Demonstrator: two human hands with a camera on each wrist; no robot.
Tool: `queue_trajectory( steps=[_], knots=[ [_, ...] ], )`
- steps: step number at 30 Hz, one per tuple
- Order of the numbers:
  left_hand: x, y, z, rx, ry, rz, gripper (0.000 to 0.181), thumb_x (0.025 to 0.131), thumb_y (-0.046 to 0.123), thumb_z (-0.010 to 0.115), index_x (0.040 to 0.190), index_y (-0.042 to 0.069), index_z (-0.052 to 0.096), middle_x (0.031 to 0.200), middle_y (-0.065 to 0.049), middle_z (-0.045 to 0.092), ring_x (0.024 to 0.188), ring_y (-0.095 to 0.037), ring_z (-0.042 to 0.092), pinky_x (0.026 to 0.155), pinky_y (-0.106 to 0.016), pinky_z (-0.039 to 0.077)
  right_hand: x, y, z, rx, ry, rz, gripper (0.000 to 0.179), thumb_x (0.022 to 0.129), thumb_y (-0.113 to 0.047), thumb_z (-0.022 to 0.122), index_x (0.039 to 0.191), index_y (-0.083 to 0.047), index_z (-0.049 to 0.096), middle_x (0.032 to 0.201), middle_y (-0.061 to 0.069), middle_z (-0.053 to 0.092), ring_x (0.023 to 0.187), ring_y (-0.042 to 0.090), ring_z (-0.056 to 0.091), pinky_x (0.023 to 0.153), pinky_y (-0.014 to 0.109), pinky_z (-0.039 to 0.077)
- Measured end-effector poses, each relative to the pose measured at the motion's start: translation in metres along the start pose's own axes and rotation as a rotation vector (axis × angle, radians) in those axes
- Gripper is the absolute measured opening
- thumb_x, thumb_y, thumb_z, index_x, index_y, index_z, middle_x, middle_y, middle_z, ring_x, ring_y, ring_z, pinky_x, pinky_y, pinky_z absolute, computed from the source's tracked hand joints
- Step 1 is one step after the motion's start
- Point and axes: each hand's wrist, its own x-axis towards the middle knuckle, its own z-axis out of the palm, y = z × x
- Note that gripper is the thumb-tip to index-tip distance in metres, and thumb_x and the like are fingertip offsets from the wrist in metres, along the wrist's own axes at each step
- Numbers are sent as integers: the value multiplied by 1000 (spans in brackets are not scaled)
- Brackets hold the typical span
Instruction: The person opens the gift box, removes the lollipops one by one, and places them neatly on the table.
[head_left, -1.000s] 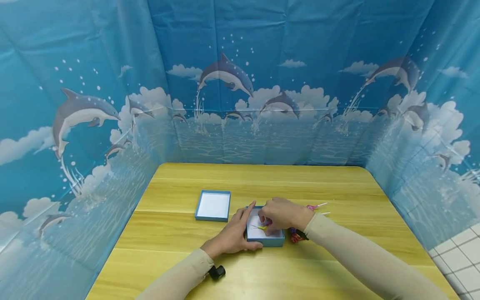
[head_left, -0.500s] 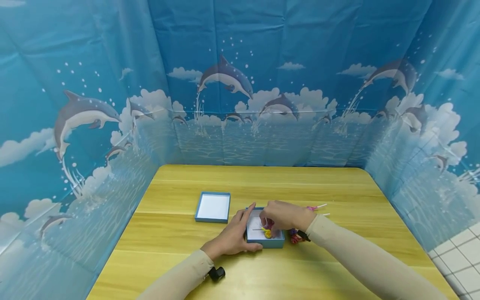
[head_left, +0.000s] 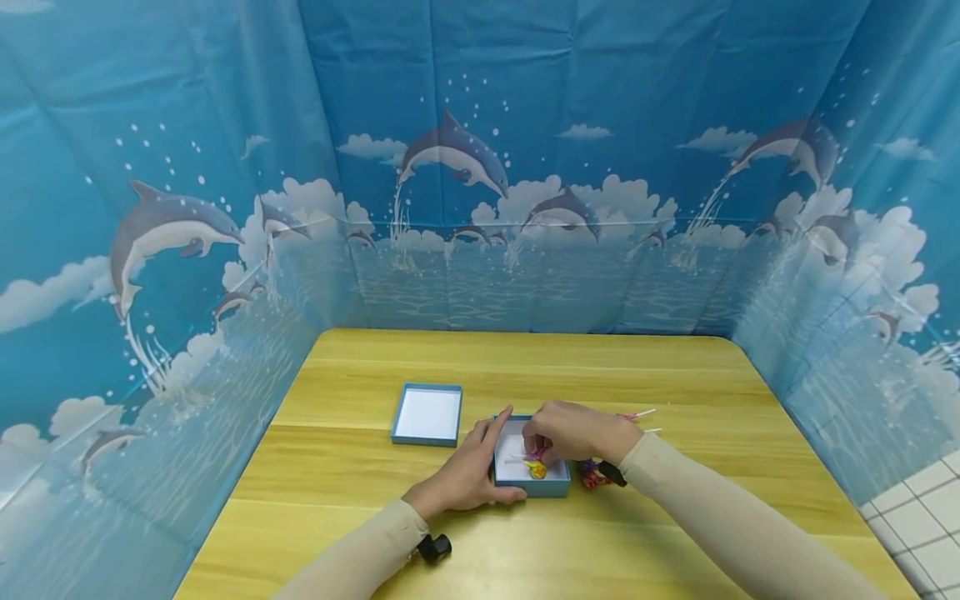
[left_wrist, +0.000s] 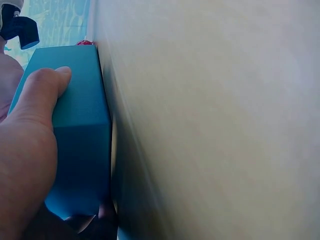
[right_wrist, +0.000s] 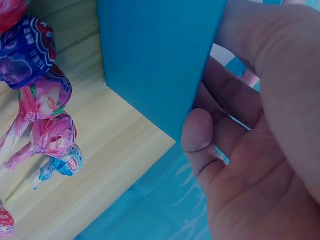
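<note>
An open blue box [head_left: 534, 487] with a white inside sits on the table in the head view. My left hand [head_left: 467, 471] holds it at the near left corner, fingers along the left side and thumb against the front wall. In the left wrist view that thumb [left_wrist: 45, 92] lies on the blue wall. My right hand [head_left: 572, 429] reaches into the box from the right, its fingers pinching a pink lollipop [head_left: 536, 455], mostly hidden. A yellow lollipop [head_left: 537, 470] lies in the box just below those fingers. The box wall [right_wrist: 160, 55] hides the right fingertips in the right wrist view.
The box's lid [head_left: 427, 414] lies inside up on the table [head_left: 360, 517], left of the box. Right of the box lie several wrapped lollipops, a dark blue one [right_wrist: 27, 50] and a light blue one [right_wrist: 67, 161] among them. A dolphin-printed curtain [head_left: 480, 275] surrounds the table.
The yellow lollipop has shifted slightly towards the front of the box and shows more fully. My right fingers have moved a little within the box. The left hand stays put.
</note>
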Motion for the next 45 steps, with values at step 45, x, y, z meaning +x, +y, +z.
queue_trajectory(
  steps=[45],
  knots=[
    [-1, 3, 0, 11, -1, -22, 136, 96, 63, 93, 190, 29, 2, 180, -25, 40, 157, -39, 57, 127, -60, 54, -45, 6, 3, 103, 317, -42, 12, 109, -8, 82, 120, -13, 80, 118, 1, 75, 90, 17, 70, 79, 32, 65]
  ],
)
